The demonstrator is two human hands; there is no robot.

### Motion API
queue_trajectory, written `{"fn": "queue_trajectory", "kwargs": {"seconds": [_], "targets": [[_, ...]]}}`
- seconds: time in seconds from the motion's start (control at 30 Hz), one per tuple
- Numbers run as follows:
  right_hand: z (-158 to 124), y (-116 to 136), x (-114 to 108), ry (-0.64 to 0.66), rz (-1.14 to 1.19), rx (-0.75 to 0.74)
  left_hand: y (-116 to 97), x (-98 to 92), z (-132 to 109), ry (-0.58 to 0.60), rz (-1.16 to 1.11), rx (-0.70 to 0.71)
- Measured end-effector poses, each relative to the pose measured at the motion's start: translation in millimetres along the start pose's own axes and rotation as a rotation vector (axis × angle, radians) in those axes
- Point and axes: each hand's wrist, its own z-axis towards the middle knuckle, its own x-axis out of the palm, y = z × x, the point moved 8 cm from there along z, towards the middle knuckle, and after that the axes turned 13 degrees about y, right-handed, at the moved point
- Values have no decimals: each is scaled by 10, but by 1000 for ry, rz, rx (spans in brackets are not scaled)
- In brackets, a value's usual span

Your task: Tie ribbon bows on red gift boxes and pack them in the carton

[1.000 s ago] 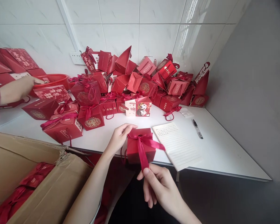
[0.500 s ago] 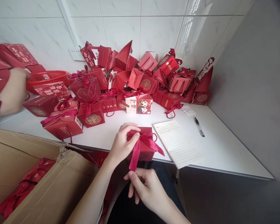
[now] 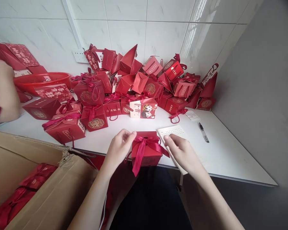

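A small red gift box [image 3: 148,157] stands at the front edge of the white table [image 3: 230,153], tied with a red ribbon [image 3: 144,143]. One ribbon tail hangs down over the box's front. My left hand [image 3: 118,147] pinches the ribbon at the box's top left corner. My right hand [image 3: 182,151] lies on a lined notebook [image 3: 174,129] just right of the box. Its fingers reach loosely toward the bow's right loop with nothing gripped in them.
Several red gift boxes [image 3: 144,80] are heaped against the tiled wall. A pen [image 3: 203,132] lies right of the notebook. An open cardboard carton [image 3: 50,191] with red ribboned items sits at lower left. Another person's hand [image 3: 2,89] is by a red basket [image 3: 40,80].
My right hand let go of the ribbon tail below the box and rose to the box's right side. The tail now hangs free. The other person's hand drew back to the left.
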Motion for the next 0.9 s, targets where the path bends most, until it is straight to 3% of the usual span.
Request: {"fn": "queue_trajectory", "kwargs": {"seconds": [0.17, 0.3, 0.5, 0.67, 0.9], "targets": [[305, 79, 205, 76, -24, -13, 40, 118, -32, 21, -52, -37], [381, 1, 269, 69, 138, -23, 58, 175, -58, 0, -156, 11], [385, -184, 347, 140, 569, 16, 181, 272, -98, -42, -325, 15], [369, -263, 368, 149, 663, 21, 209, 296, -138, -98, -366, 25], [365, -363, 514, 293, 915, 70, 268, 377, -146, -111, -437, 63]]}}
